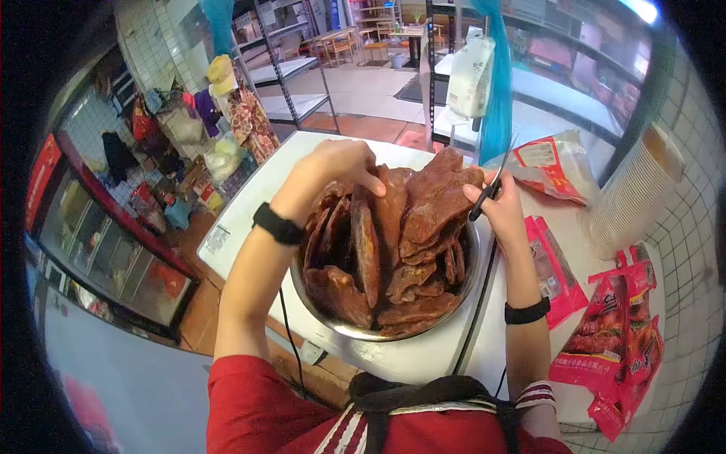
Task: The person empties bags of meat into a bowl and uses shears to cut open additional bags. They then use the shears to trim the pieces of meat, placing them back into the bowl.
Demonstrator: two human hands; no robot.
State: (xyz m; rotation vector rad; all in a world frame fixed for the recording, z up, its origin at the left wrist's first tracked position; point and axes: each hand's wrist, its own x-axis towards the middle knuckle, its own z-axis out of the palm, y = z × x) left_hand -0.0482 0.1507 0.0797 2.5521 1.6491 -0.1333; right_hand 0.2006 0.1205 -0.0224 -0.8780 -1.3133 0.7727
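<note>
A round metal bowl [344, 331] stands on the white table, heaped with large reddish-brown slabs of marinated meat [435, 216]. My left hand [340, 166] reaches over its far left side, fingers curled and thumb against an upright meat slab [389, 208]; the fingertips are partly hidden behind it. At the far right rim, my right hand [499, 200] is closed around black-handled scissors [486, 198], their blades pointing up and away. The thumb of that hand also touches the edge of a raised meat slab.
Red printed food packets [609, 333] lie on the right, with another pink packet [552, 272] beside the bowl. A tall stack of paper cups [635, 193] leans by the tiled wall. Behind are a clear-and-red bag [556, 163] and metal shelves [283, 72]. A glass-door fridge [106, 242] stands left.
</note>
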